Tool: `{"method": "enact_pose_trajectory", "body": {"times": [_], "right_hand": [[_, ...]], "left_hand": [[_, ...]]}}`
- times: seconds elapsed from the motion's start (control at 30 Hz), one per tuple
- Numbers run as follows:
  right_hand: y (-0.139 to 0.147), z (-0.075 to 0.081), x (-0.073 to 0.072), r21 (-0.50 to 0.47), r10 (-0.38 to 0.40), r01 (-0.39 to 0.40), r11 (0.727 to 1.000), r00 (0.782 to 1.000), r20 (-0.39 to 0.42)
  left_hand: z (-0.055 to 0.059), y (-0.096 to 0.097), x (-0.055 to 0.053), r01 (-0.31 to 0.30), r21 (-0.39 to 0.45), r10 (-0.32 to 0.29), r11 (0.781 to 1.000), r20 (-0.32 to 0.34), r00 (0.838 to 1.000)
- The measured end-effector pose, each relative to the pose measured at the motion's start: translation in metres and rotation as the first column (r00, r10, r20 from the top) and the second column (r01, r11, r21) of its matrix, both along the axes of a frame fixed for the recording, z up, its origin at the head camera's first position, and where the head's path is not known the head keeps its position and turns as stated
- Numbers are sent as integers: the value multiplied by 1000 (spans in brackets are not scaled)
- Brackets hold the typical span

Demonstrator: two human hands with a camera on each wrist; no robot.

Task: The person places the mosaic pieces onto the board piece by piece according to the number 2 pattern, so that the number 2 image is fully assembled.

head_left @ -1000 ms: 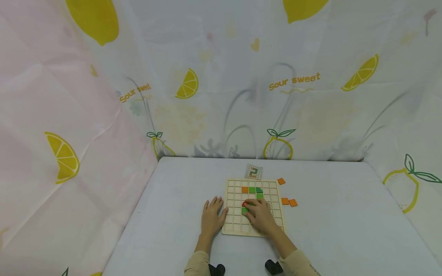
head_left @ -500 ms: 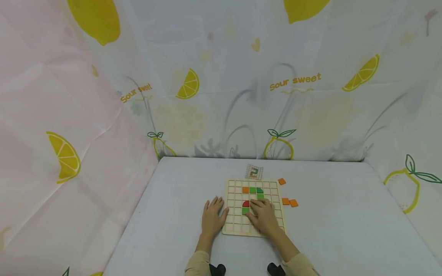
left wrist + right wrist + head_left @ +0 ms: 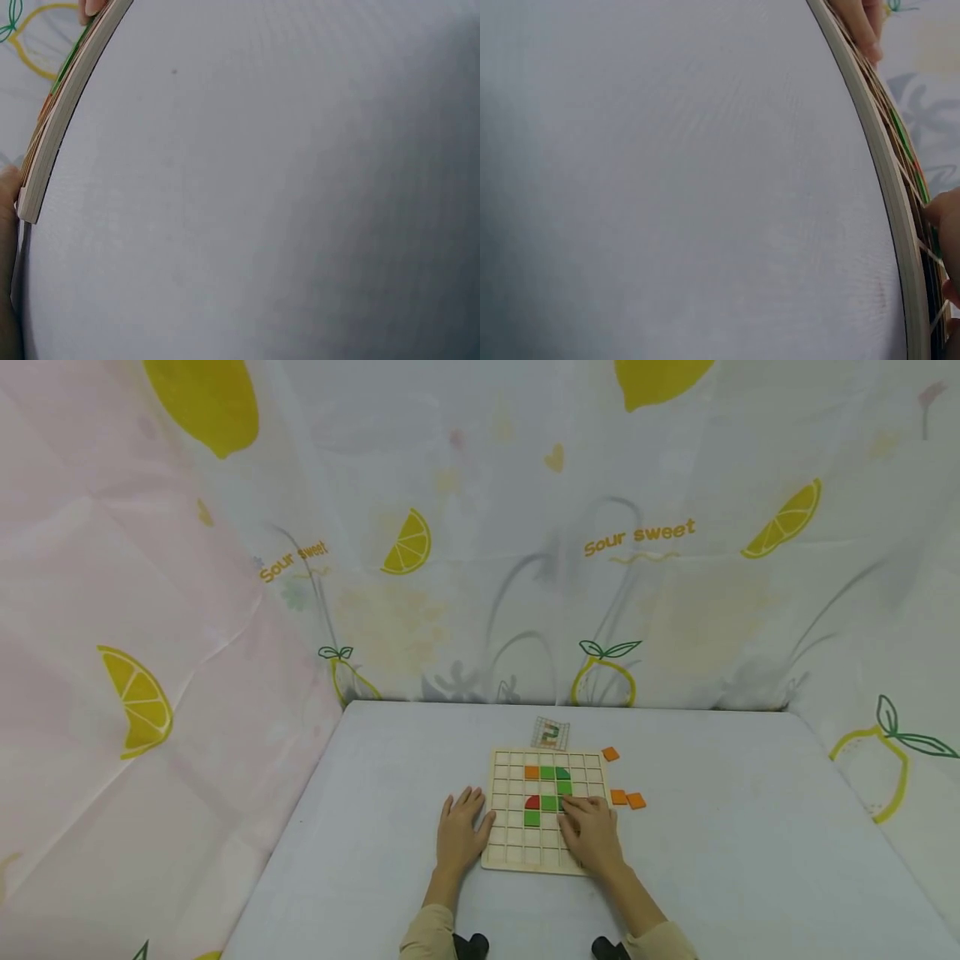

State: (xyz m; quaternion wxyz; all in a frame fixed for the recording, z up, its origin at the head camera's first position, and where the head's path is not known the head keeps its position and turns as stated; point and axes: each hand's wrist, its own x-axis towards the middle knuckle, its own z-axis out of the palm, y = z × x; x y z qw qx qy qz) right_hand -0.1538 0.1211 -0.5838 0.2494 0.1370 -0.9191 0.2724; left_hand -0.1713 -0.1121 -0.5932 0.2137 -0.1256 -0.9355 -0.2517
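A wooden grid board point(image 3: 504, 852) lies on the table with coloured tiles in several cells. In the head view these are an orange square tile point(image 3: 532, 772), green tiles point(image 3: 549, 803), a dark green rounded tile point(image 3: 562, 773) and a red rounded tile point(image 3: 532, 802). My left hand point(image 3: 461, 831) rests flat beside the board's left edge, thumb touching it. My right hand point(image 3: 592, 837) is over the board's right half, fingertips at the cell right of the green tile, where a dark sliver shows. I cannot tell whether they pinch a piece. The wrist views show mainly table and board edge.
A small pattern card point(image 3: 551, 733) lies just behind the board. One loose orange tile point(image 3: 611, 753) is near its far right corner, and two more orange tiles point(image 3: 627, 798) lie along its right side. A lemon-printed curtain point(image 3: 480, 610) hangs behind the white table point(image 3: 360, 793).
My right hand has moved rightward across the board, uncovering the red rounded tile and the green tile next to it. My left hand and the board have stayed put.
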Motion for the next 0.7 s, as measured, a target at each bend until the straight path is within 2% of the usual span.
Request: {"method": "enact_pose_trajectory", "body": {"times": [0.1,0.2,0.4,0.57,0.7], "right_hand": [[1,-3,1,-26,-1,1,1000,1000,-12],[4,-4,2,-103,-12,10,995,1000,-17],[28,1,0,-241,-105,98,966,994,-19],[59,7,-4,-266,-236,242,933,970,56],[78,3,-4,-193,-290,315,929,946,146]], "left_hand": [[0,0,0,-1,-3,1,1000,-11,1000],[0,0,1,0,-9,0,1000,-25,1000],[0,1,1,2,-8,-2,1000,-14,1000],[0,1,0,7,-3,-7,1000,-8,1000],[-2,0,0,0,-9,0,1000,9,1000]]}}
